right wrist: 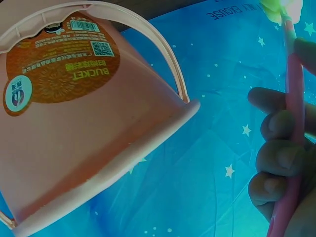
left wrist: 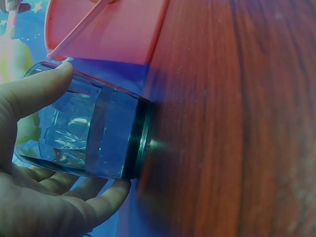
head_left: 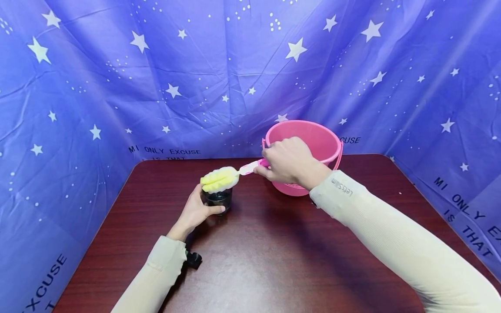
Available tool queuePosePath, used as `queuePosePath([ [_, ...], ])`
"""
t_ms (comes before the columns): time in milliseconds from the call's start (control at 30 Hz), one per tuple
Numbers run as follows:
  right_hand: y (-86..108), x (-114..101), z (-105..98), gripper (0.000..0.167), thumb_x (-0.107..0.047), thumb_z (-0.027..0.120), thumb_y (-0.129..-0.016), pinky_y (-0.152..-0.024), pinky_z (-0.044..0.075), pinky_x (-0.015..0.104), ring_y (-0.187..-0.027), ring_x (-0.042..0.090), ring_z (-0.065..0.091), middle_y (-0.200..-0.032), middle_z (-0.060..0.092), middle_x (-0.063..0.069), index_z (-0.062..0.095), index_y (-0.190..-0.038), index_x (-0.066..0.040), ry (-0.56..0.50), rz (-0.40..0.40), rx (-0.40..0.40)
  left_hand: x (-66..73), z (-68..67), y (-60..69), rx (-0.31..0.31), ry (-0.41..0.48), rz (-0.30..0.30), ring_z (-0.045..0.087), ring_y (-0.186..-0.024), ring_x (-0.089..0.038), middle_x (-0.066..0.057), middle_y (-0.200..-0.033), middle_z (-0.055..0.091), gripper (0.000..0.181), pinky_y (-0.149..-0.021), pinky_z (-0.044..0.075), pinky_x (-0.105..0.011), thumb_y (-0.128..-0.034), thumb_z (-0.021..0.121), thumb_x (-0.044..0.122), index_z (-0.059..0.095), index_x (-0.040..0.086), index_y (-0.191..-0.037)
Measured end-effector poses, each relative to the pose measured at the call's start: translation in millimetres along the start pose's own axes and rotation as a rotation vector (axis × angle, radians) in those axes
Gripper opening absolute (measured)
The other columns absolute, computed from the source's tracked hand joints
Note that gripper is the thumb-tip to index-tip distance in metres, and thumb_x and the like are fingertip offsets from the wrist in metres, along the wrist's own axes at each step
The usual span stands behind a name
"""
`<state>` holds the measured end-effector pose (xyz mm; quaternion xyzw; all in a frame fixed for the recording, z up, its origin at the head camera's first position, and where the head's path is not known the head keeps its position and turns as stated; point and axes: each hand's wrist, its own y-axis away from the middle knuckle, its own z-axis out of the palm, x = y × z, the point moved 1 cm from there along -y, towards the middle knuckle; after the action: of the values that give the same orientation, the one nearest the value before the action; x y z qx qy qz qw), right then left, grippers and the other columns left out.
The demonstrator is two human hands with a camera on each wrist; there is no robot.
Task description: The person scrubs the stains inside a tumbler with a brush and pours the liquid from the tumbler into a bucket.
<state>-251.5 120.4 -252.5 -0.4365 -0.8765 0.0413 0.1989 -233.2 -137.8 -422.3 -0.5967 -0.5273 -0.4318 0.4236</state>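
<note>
One sponge brush point(head_left: 226, 178) juts from the right grip point(head_left: 290, 161) toward a cup point(head_left: 218, 200).

Bucket point(head_left: 313, 135) is standing near the table's point(head_left: 254, 265) far edge, cup point(head_left: 218, 201) is occupying its left, brush point(head_left: 221, 179) is hovering above the cup
</note>
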Motion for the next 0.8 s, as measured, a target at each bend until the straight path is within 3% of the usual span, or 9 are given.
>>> queuePosePath([
  [267, 4.2, 0.1, 1.8, 0.044, -0.061, 0.051, -0.087, -0.044, 0.038, 0.039, -0.048, 0.019, 0.047, -0.057, 0.047, -0.004, 0.053, -0.069, -0.020, -0.021, 0.014, -0.003, 0.2, 0.3, 0.1, 0.003, 0.011, 0.008, 0.050, -0.119, -0.025, -0.011, -0.129, 0.053, 0.084, -0.102, 0.037, -0.041, -0.0623, 0.086, 0.002, 0.040, 0.005, -0.132],
  [800, 14.3, 0.6, 12.5, 0.043, -0.060, 0.056, -0.085, -0.042, 0.033, 0.036, -0.049, 0.017, 0.044, -0.057, 0.045, -0.004, 0.053, -0.068, -0.021, -0.087, 0.067, 0.008, -0.7, 1.1, 0.3, 0.038, 0.005, 0.003, 0.050, -0.119, -0.027, -0.014, -0.128, 0.054, 0.080, -0.102, 0.037, -0.041, -0.0630, 0.086, 0.002, 0.041, 0.002, -0.130],
])
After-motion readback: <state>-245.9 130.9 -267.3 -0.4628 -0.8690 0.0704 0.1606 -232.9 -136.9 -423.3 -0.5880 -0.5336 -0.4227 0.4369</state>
